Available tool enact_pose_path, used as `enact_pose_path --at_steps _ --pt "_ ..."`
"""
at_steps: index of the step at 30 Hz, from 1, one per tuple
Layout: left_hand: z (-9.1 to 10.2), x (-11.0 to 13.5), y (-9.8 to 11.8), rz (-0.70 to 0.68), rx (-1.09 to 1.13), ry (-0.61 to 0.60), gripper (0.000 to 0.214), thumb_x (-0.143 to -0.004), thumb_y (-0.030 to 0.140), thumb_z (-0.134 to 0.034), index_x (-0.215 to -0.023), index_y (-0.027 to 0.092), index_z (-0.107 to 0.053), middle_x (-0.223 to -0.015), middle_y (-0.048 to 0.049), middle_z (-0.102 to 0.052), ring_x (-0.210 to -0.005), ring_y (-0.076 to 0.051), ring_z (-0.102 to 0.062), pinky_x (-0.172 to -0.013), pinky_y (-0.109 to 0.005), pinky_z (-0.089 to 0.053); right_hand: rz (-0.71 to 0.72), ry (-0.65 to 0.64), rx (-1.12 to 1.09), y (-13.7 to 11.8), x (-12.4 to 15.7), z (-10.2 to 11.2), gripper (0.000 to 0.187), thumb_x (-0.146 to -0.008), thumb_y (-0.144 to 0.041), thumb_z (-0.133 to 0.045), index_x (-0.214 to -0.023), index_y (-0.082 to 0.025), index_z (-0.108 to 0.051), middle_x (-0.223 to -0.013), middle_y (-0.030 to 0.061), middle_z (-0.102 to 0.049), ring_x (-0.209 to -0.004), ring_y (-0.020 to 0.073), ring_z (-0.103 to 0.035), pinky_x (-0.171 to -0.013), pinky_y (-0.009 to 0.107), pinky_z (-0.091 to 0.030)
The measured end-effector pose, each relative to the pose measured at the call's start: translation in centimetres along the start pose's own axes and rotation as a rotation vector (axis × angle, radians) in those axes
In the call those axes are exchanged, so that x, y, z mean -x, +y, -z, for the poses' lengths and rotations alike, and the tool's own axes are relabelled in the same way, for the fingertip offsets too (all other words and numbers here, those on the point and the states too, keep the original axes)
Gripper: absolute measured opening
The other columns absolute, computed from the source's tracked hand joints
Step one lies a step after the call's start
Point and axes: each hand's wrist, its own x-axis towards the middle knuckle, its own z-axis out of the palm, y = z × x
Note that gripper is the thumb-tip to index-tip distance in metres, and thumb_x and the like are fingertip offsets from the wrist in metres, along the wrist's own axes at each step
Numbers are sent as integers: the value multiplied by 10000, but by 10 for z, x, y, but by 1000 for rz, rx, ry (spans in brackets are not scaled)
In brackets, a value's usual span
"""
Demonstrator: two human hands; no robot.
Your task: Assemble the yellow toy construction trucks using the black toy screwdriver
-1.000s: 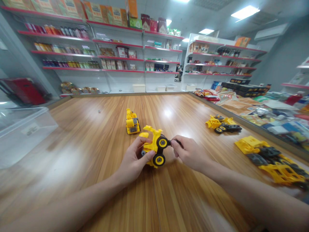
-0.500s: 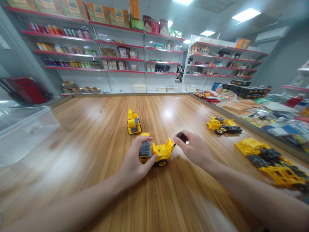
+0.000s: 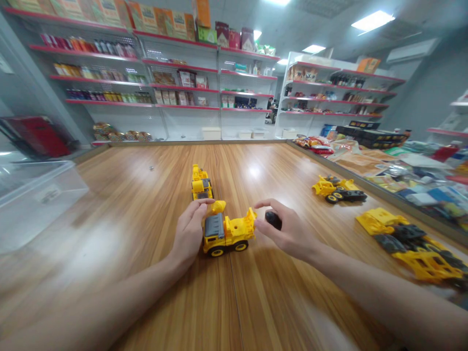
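A yellow toy truck (image 3: 237, 225) with a dark grey cab roof and black wheels stands on the wooden table. My left hand (image 3: 188, 229) is closed against its cab end, the fingertips beside a rounded yellow part (image 3: 218, 207). At the opposite end, my right hand (image 3: 292, 229) has its thumb and index finger at the raised yellow rear piece. A black-handled screwdriver (image 3: 273, 220) is held in that same hand; its shaft does not show. Just behind my left fingers stands a second yellow toy vehicle (image 3: 201, 185), partly covered by them.
Yellow and black toy vehicle parts (image 3: 340, 189) lie to the right, with a larger group (image 3: 413, 243) nearer me. A clear plastic bin (image 3: 47, 195) is at the left. A tiny object (image 3: 151, 168) lies far left. Packaged goods (image 3: 395, 165) fill the area beyond the right edge.
The toy truck has shifted slightly left. My left hand has slid from over the cab to its front end. My right fingers have come to the truck's rear, with the screwdriver handle tucked into the hand.
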Motion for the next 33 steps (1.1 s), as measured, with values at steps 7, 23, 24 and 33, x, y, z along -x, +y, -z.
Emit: enact_pose_path --at_steps 7,23,24,33 --pt "2 9 -4 -364 -226 -206 241 -911 316 -492 -984 221 -701 -1217 -67 -581 -1219 -238 -497 -1093 -416 -336 -34 86 121 3 -4 -2 233 -878 -360 -601 -1028 -190 -650 -638 -41 -559 -551 94 -465 -534 230 -342" --pt "-2 -1 -25 -353 -541 -318 440 -811 203 -569 -1248 259 -569 -1324 -55 -505 -1274 -214 -471 -1118 -399 -352 17 71 81 9 -3 -6 222 -900 -299 -565 -1063 -204 -681 -802 -2 -667 -658 112 -556 -624 235 -412" --pt "-2 -1 -25 -363 -535 -316 426 -807 202 -576 -1230 258 -576 -1290 -55 -519 -1249 -212 -487 -1102 -391 -369 16 65 82 9 -3 -6 227 -901 -300 -560 -1067 -199 -677 -798 -1 -666 -657 114 -556 -621 237 -412" --pt "-3 -2 -22 -283 -470 -254 190 -796 245 -616 -983 221 -591 -1018 -34 -578 -944 -197 -593 -862 -358 -497 -8 14 70 10 -2 -10 263 -910 -304 -536 -1131 -200 -633 -700 -20 -627 -588 111 -535 -556 231 -395"
